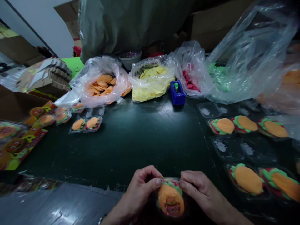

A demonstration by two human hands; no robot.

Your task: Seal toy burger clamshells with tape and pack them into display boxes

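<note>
Between my two hands, at the near edge of the dark table, is a clear plastic pack with a toy burger (171, 200) inside. A printed burger picture shows on its front. My left hand (146, 184) pinches the pack's upper left corner between thumb and fingers. On the upper right corner, my right hand (195, 187) grips in the same way. To the right of my hands lie open clear shells holding orange, green and red burger pieces, such as the burger (248, 179) nearest me.
Along the back stand plastic bags of orange pieces (103, 84), yellow pieces (152, 82), red pieces (190, 79) and green pieces (219, 75). A blue tape dispenser (177, 92) sits before them. At left are packed burgers (93, 122) and a printed box (22, 145).
</note>
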